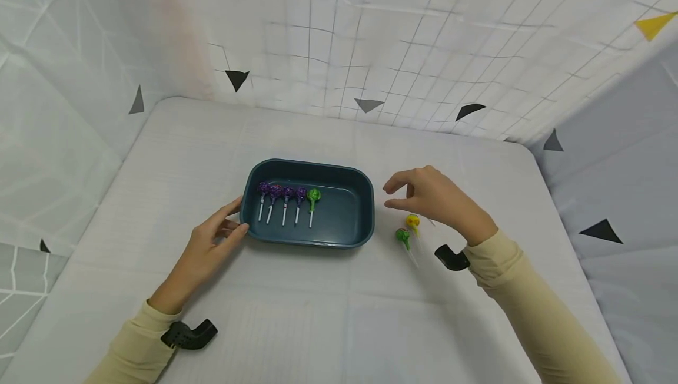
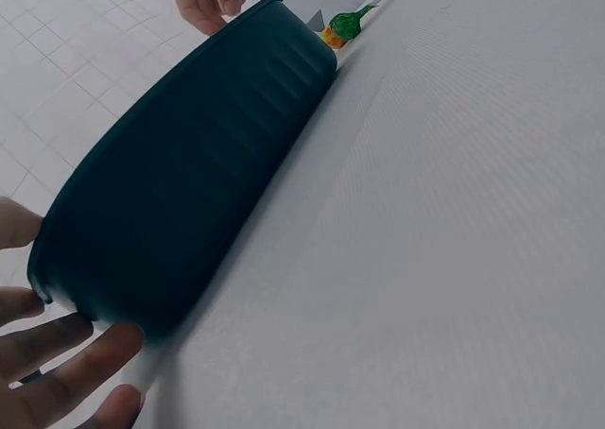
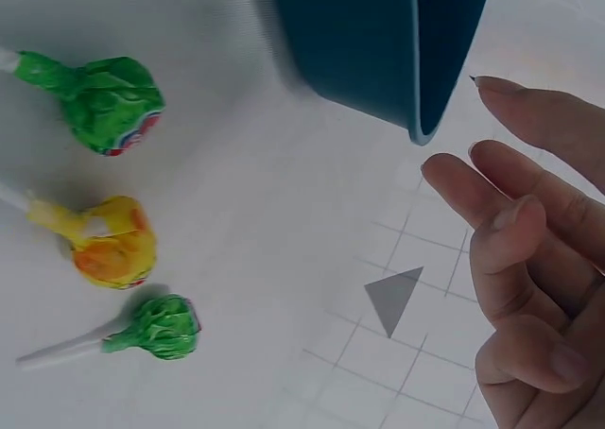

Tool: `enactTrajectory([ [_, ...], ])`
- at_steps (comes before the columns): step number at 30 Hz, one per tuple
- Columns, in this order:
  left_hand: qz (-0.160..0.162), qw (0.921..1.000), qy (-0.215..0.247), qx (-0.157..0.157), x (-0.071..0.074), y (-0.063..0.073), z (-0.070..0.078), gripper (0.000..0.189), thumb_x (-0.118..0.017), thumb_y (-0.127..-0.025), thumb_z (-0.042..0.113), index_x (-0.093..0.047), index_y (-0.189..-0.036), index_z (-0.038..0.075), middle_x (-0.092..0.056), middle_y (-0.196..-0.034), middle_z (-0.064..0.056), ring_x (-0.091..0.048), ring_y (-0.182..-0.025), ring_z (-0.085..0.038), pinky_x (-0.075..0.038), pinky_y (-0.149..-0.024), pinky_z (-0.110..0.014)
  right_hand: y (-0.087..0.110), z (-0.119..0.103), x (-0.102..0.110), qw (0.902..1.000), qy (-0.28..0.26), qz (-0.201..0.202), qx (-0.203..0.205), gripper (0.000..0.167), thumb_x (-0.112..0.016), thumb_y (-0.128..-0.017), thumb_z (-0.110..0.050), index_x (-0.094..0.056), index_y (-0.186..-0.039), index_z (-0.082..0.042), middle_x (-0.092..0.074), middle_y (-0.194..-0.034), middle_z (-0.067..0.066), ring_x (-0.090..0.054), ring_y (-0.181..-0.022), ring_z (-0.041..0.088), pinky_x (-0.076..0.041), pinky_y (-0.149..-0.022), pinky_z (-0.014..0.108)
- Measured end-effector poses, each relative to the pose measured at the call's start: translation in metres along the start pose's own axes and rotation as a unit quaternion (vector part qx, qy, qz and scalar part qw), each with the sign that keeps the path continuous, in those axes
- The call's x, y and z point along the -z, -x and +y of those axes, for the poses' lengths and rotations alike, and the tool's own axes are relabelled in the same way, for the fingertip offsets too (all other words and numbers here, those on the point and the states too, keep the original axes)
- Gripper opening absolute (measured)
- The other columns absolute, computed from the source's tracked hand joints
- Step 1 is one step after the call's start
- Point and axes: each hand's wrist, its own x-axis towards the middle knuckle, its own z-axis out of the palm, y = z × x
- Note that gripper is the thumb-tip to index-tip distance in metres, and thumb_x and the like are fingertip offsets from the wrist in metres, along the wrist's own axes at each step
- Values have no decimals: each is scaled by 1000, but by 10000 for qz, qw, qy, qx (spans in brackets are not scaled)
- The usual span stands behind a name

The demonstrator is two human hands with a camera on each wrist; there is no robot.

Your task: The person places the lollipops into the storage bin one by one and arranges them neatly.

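A dark teal tray [image 1: 346,245] holds a row of lollipops: several purple ones [image 1: 288,193] and a green one [image 1: 314,195], sticks toward me. At its left end, my left hand [image 1: 210,245] touches the wall and rim with thumb and fingertips; the left wrist view shows the fingers spread. Just beyond the tray's right end hovers my right hand [image 1: 436,198], thumb and index finger apart, nothing between them. Below it on the table lie a green lollipop [image 3: 113,106], a yellow lollipop [image 3: 115,242] and another green lollipop [image 3: 168,327], mostly hidden by the hand in the head view.
A white cloth covers the table [image 1: 296,313]. Behind it rises a white curtain [image 1: 402,36] with grid lines and dark and yellow triangles. Each wrist carries a black strap mount, such as the right mount [image 1: 452,258].
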Motion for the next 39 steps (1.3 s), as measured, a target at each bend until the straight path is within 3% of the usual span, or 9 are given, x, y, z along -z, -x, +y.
enactTrajectory([
  [10,4,10000,76,-36,0,-1,-2,58,-62,-104,17,-43,-159,15,-58,-149,-17,-63,-99,1,-47,-89,-8,10,9,-10,9999,-53,-44,-154,23,-84,-87,-26,-79,-108,-18,-77,-95,-4,-60,-71,13,-50,-61,29],
  [18,12,10000,53,-67,-1,-1,-2,58,-63,-104,16,-43,-158,14,-58,-149,-18,-63,-98,2,-48,-89,-9,21,21,-21,9996,-116,-133,-211,26,-85,-86,-23,-79,-109,-13,-72,-82,-7,-56,-66,12,-46,-59,26],
  [26,20,9999,28,-103,-2,-1,-3,58,-63,-104,15,-43,-158,14,-58,-149,-18,-63,-99,3,-48,-89,-9,31,38,-34,9994,-144,-217,-216,25,-83,-88,-22,-79,-109,-9,-79,-104,2,-60,-72,10,-51,-64,26],
  [39,44,9999,24,-105,-1,0,-4,58,-63,-104,16,-43,-158,16,-56,-151,-17,-63,-99,1,-48,-89,-8,38,51,-51,9979,-135,-385,-496,19,-84,-86,-21,-80,-104,-16,-78,-97,-4,-58,-71,11,-48,-60,27],
])
